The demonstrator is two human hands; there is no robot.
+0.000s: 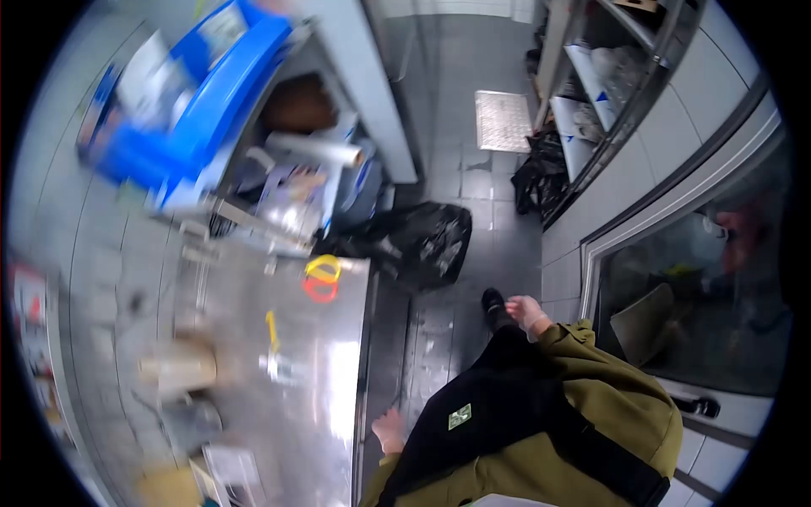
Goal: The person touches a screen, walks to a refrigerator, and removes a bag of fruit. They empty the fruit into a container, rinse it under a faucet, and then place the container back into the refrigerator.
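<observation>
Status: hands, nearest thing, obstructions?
Left hand near steel table; right hand out front. No held item visible. Black bag juts into aisle ahead, possibly in the way.

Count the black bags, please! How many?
2: one black bag by the far end of the metal table; a second bag by the shelves on the right. More may be hidden.

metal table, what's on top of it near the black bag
A yellow ring and a red ring sit close together on the metal table, with a thin yellow thing nearby, too blurred to name. Whatever is directly beneath them is covered.
</observation>
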